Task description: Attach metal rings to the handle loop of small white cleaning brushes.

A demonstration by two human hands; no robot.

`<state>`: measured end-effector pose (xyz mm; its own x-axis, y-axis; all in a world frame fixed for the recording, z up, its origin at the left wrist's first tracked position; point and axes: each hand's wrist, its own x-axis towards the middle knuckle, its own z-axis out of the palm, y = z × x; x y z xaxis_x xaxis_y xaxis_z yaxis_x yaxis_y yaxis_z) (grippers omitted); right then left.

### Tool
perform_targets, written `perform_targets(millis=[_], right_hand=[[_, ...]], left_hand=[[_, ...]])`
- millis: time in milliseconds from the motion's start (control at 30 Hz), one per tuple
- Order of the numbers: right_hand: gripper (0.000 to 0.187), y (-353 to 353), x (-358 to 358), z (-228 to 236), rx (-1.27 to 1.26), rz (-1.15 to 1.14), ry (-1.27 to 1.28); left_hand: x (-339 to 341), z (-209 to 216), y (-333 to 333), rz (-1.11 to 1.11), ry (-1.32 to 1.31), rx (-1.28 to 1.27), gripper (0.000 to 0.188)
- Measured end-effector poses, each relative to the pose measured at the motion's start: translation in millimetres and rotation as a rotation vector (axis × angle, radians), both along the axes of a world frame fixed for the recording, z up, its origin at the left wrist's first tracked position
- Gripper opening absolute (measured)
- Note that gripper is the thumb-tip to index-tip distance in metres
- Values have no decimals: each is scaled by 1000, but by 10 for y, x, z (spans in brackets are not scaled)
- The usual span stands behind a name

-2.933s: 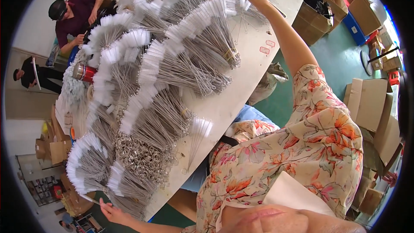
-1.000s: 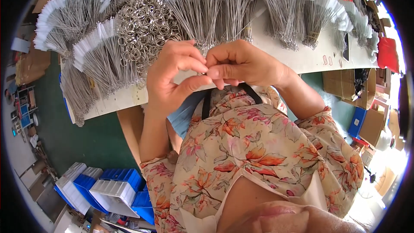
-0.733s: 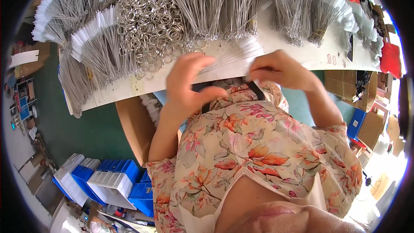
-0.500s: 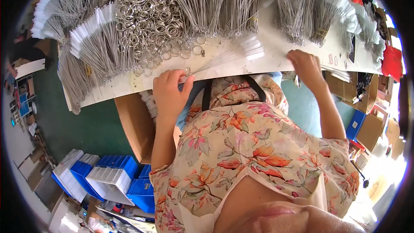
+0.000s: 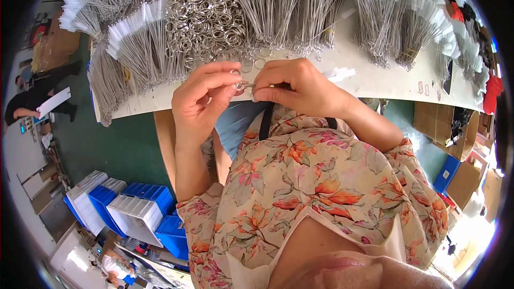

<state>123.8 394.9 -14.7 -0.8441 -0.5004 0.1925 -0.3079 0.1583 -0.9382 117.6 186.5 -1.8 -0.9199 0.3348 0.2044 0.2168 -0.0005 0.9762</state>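
Note:
My left hand (image 5: 202, 99) is closed, pinching a shiny metal ring (image 5: 236, 74) between thumb and fingers above the table's front edge. Right beside it, my right hand (image 5: 300, 86) is closed in a pinch on the wire ends (image 5: 247, 85) of slim brushes. Past that hand, white bristle heads (image 5: 341, 74) stick out over the table; the wire between is hidden by the hand. Whether the wire loops are on the ring is too small to tell. A large heap of similar metal rings (image 5: 206, 18) lies just beyond my left hand.
Bundles of wire brushes with white bristles (image 5: 136, 48) line the left and back of the white table (image 5: 369, 83). More bundles (image 5: 375, 27) lie at the right. An open cardboard box (image 5: 441, 123) stands right; blue and white crates (image 5: 136, 211) are on the floor. Another person (image 5: 45, 93) is far left.
My right hand has moved left from the table's right part to meet my left hand and now pinches the wire ends. My left hand has risen slightly with the ring.

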Motion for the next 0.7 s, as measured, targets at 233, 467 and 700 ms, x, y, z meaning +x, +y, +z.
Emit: perform_targets(millis=[233, 467, 700], right_hand=[[13, 71, -20, 234, -80, 101, -642], [19, 57, -12, 227, -434, 7, -615], [19, -84, -81, 665, -564, -118, -583]], left_hand=[[-96, 66, -14, -136, 158, -60, 24], [-16, 104, 239, 70, 253, 144, 35], [-64, 330, 271, 163, 673, -81, 34]])
